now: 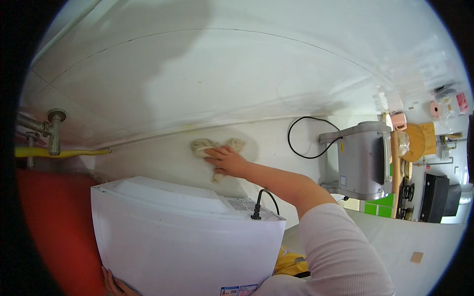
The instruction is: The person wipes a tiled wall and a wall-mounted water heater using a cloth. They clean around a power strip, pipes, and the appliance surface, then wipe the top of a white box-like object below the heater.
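Observation:
My right hand (227, 161) presses down on a crumpled pale cloth (203, 147) that lies on the white surface (163, 159) near the foot of the wall. Part of the cloth shows beyond my fingers and below the palm. At the lower left edge, my left hand (117, 284) rests against the side of a large white appliance (185, 248), mostly hidden by it. A black power cord (256, 211) comes out of the appliance's rear corner.
A grey metal appliance (363, 161) with a looped black cable (290, 142) stands at the right. A yellow hose (74, 152) and a metal valve (54, 135) are at the left, above a red surface (55, 229). The white tiled wall (222, 74) runs behind.

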{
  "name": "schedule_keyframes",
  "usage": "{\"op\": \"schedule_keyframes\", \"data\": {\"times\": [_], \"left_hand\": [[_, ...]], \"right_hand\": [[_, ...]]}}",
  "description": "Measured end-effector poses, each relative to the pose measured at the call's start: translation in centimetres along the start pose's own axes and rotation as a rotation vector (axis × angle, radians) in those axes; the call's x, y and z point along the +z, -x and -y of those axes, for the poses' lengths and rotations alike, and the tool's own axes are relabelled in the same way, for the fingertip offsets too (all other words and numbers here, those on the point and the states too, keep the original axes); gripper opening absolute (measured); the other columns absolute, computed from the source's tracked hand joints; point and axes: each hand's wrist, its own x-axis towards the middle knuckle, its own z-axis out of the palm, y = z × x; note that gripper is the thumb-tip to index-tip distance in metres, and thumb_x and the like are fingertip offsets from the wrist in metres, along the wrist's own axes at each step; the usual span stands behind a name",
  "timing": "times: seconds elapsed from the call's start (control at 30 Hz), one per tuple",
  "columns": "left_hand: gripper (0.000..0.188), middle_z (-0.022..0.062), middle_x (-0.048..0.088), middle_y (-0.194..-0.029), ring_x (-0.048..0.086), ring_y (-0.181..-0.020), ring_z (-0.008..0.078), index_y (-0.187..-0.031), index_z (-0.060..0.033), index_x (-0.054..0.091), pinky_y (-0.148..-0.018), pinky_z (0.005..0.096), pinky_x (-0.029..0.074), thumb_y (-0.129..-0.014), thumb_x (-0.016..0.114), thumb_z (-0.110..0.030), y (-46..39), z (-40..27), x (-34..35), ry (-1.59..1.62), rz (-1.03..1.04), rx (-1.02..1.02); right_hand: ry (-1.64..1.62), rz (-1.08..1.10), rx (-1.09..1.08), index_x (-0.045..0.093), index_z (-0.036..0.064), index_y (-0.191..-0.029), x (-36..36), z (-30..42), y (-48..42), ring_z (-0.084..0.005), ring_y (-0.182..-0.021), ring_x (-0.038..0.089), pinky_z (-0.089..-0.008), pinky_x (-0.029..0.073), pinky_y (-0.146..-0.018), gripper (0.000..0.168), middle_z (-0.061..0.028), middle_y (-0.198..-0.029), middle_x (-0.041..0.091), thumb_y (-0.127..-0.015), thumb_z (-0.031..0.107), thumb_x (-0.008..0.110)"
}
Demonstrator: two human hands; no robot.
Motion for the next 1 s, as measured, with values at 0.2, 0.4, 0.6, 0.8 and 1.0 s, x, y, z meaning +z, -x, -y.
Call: {"op": "schedule_keyframes", "data": {"times": [0.2,0.4,0.6,0.8,1.0], "left_hand": [[0.033,0.018,0.047,-0.132,0.042,-0.12,0.0329,-0.117,0.0021,0.055,-0.106,0.0464,0.025,-0.093,0.039,-0.014,0.7,2.6,-1.0,-0.143,0.134,-0.226],[0.031,0.0178,0.047,-0.131,0.041,-0.121,0.0318,-0.116,0.0039,0.054,-0.106,0.0439,0.027,-0.092,0.036,-0.003,0.8,3.3,-1.0,-0.102,0.149,-0.217],[0.033,0.0199,0.046,-0.132,0.042,-0.122,0.0334,-0.119,0.0054,0.051,-0.107,0.0442,0.027,-0.092,0.038,-0.006,1.6,3.9,-1.5,-0.117,0.135,-0.241],[0.029,0.0223,0.057,-0.116,0.053,-0.107,0.0363,-0.105,0.0069,0.061,-0.094,0.0435,0.039,-0.091,0.043,-0.011,0.3,0.8,-0.2,-0.046,0.026,-0.021],[0.031,0.0227,0.058,-0.114,0.055,-0.105,0.037,-0.103,0.0072,0.063,-0.092,0.0436,0.042,-0.092,0.045,-0.016,0.2,0.6,0.2,-0.013,-0.006,-0.002]], "right_hand": [[0.245,-0.183,0.794,0.037,0.016,-0.138,1.7,-2.7,14.3,-0.0355,-0.13,0.029,-0.0542,0.022,-0.102,0.067,-0.0163,-0.143,0.029,-0.079,0.036,0.061],[0.237,-0.298,1.291,0.033,0.019,-0.139,1.8,-7.2,6.7,-0.0366,-0.129,0.029,-0.0561,0.026,-0.099,0.059,-0.0162,-0.143,0.028,-0.086,0.041,0.05],[0.028,0.058,0.58,0.023,0.018,-0.144,1.3,1.1,0.4,-0.037,-0.136,0.016,-0.0577,0.02,-0.103,0.075,-0.0149,-0.148,0.02,-0.082,0.049,0.052],[-0.361,-0.111,0.453,0.031,0.002,-0.137,-2.2,1.0,4.4,-0.0358,-0.129,0.033,-0.037,0.027,-0.108,0.057,-0.0209,-0.14,0.032,-0.087,0.016,0.054],[-0.048,-0.292,0.917,0.026,-0.003,-0.137,0.6,-3.0,14.8,-0.0395,-0.131,0.026,-0.0397,0.025,-0.108,0.062,-0.0262,-0.142,0.026,-0.086,0.017,0.053]]}}
